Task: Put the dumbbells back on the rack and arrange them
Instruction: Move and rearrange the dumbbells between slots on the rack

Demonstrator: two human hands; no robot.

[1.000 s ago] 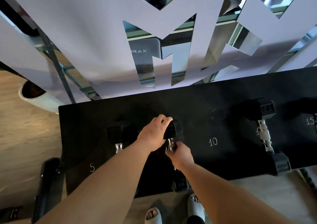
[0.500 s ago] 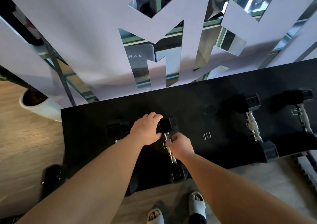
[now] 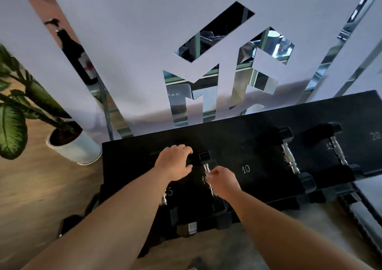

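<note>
From the head camera we see the dumbbell lying front to back on the sloped black rack, over a painted 10. Our left hand curls its fingers and thumb round the far head. Our right hand pinches the chrome handle. The near head sits by the rack's front edge. To the right, a bare lane marked 10 separates it from a second dumbbell, with a third dumbbell beyond. A potted plant stands just off the rack's left edge.
</note>
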